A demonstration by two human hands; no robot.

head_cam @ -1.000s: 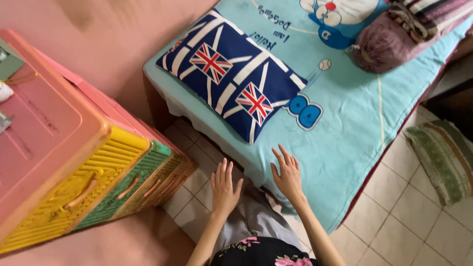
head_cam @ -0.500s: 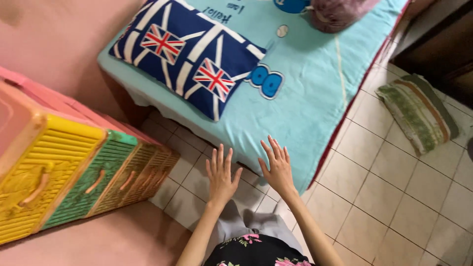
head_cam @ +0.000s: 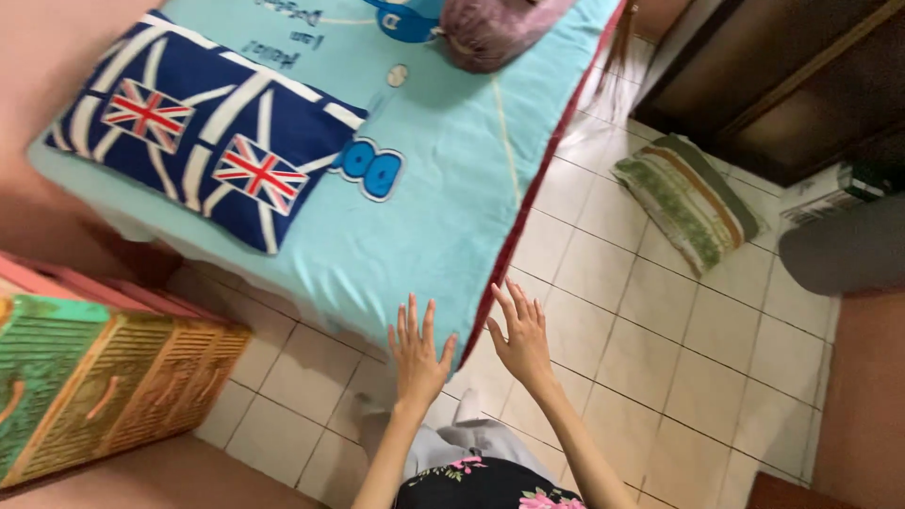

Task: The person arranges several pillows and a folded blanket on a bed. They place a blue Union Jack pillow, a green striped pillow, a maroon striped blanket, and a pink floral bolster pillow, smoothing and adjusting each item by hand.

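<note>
Both hands are up in front of the body, palms down, fingers spread and holding nothing. The left hand hovers right at the near corner of the bed, its fingertips overlapping the hanging edge of the light blue sheet; whether they actually touch the cloth, I cannot tell. The right hand floats just beside it, released as well, over the white tiled floor and just off the red side edge of the mattress.

On the bed, a dark blue pillow with flag patches lies flat near the far left, its lower corner close to the sheet's drop. A purple bundle sits at the top edge of the view, well apart from the hands. The sheet hangs loose over the near corner, so that edge is soft, not a firm line.

To the left, a stack of coloured plastic drawers stands close to the bed, leaving only a narrow strip of tile between them. The right side offers far more room: open floor runs out to a striped green mat lying before a dark wooden cabinet. A grey rounded thing sits at the far right, too cut off to name
</note>
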